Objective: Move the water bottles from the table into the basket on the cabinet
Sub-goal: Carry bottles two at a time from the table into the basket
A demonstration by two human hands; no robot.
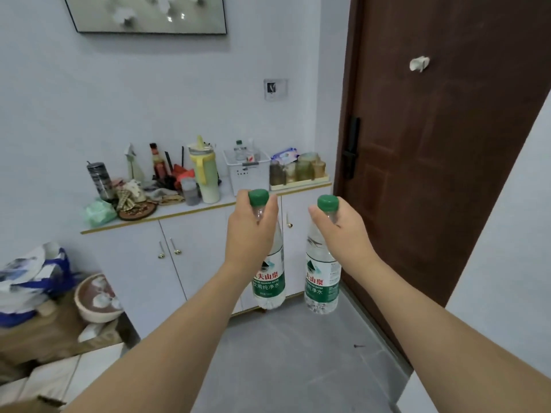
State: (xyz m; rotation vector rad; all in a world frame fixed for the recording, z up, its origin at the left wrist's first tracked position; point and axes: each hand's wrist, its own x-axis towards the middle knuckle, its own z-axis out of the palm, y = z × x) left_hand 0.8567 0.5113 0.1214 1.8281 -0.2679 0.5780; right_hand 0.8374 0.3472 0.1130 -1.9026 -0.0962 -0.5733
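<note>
My left hand (251, 234) grips the neck of a clear water bottle (269, 281) with a green cap and green label. My right hand (343, 234) grips the neck of a second, matching bottle (322, 278). Both bottles hang upright in the air in front of the white cabinet (143, 263), below its top. The white basket (249, 174) stands on the cabinet top, just beyond my left hand, and holds at least one small green-capped bottle (239, 150).
The cabinet top is crowded: a yellow-green jug (205, 174) left of the basket, a tray of glass jars (299, 171) to its right, cloths and a tumbler further left. A brown door (447, 144) stands at the right. Boxes and bags (35, 293) pile up at the left.
</note>
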